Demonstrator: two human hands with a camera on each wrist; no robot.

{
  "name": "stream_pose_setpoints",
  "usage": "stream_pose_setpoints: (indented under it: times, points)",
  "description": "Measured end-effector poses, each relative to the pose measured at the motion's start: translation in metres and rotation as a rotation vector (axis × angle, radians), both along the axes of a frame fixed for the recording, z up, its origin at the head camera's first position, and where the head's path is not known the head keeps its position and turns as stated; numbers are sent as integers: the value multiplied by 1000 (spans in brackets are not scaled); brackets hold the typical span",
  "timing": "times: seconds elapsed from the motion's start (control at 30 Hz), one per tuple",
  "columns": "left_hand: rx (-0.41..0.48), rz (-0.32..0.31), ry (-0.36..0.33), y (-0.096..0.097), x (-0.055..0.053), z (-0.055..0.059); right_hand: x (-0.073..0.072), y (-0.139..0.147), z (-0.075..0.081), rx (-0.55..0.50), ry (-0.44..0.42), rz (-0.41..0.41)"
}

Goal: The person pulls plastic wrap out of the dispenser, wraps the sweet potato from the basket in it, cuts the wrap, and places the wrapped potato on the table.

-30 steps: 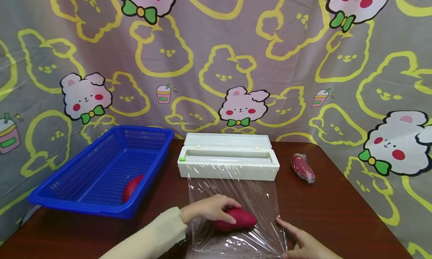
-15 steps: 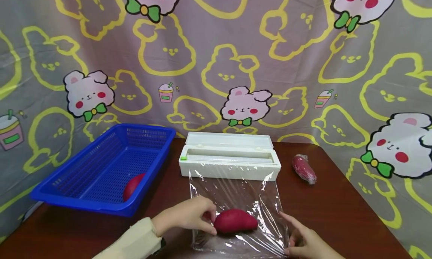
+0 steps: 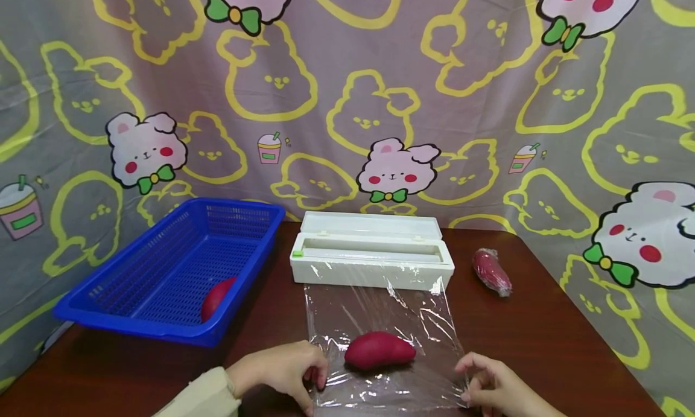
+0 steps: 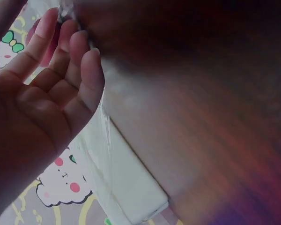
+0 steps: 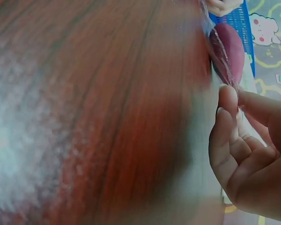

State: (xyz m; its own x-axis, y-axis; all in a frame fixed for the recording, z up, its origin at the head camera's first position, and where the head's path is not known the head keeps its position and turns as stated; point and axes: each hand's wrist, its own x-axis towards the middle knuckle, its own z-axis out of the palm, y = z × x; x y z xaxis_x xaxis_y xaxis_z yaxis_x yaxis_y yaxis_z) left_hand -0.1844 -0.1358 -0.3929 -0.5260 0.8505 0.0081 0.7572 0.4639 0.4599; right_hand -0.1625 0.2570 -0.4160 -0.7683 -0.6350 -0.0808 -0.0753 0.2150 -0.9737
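A red-skinned sweet potato (image 3: 380,350) lies on a sheet of clear plastic wrap (image 3: 380,311) drawn from a white dispenser box (image 3: 371,274). My left hand (image 3: 285,369) is at the wrap's near left corner, thumb and fingers apart; in the left wrist view its bent fingertips (image 4: 91,58) are right at the film. Pinched between thumb and fingers of my right hand (image 3: 499,384) is the wrap's near right edge. The right wrist view shows that pinch, with the sweet potato (image 5: 232,51) behind the gathered film.
A blue plastic basket (image 3: 130,327) stands at the left with another red sweet potato (image 3: 217,299) inside. At the right back of the brown table (image 3: 548,338) lies a sweet potato wrapped in film (image 3: 491,272). A patterned curtain (image 3: 347,91) hangs behind.
My left hand has let go of the sweet potato and moved left and nearer to the wrap's left corner. The right hand stays at the right edge, its fingers now drawn in.
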Motion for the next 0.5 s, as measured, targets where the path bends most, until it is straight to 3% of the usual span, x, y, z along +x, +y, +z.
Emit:
stream_pose_setpoints:
  times: [0.1, 0.2, 0.33, 0.43, 0.5]
  points:
    - [-50, 0, 30, 1, 2, -1, -2, 1, 0, -1, -12, 63]
    - [-118, -22, 112, 2, 4, -1, -3, 2, -1, -6, 45, 107]
    - [-165, -81, 217, 2, 5, -1, -2, 1, 3, 0, 69, 109]
    - [-151, -115, 239, 1, 4, -1, -3, -1, 8, 6, 48, 98]
    - [-134, -129, 244, 1, 3, -3, -3, -3, 10, 19, 78, 64]
